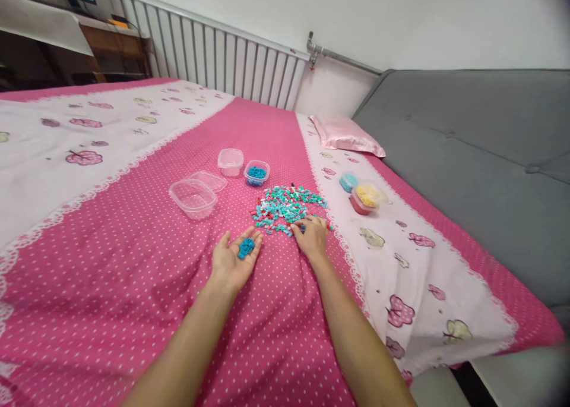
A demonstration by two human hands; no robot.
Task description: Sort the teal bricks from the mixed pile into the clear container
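Observation:
My left hand (pixel 234 257) is palm up with fingers spread, bearing a small heap of blue pieces (pixel 246 248) like little building bricks. To its right, my right hand (pixel 312 233) reaches palm down into the near right edge of a mixed pile of small pieces (pixel 285 208), mostly teal, green, light blue, white and red. Its fingers are curled with the thumb close to them; what lies between the fingertips is too small to make out. Behind the pile stands a small clear tub (pixel 257 173) partly filled with blue pieces of the same kind.
Left of the pile are a clear plastic tub (pixel 193 199), a clear lid (pixel 211 181) and another clear tub (pixel 230 162). On the right sit tubs of light blue pieces (pixel 348 182) and yellow pieces (pixel 367 196). The pink dotted bedcover (pixel 178 312) is wrinkled. A pillow (pixel 345 135) lies by the grey headboard (pixel 467 133).

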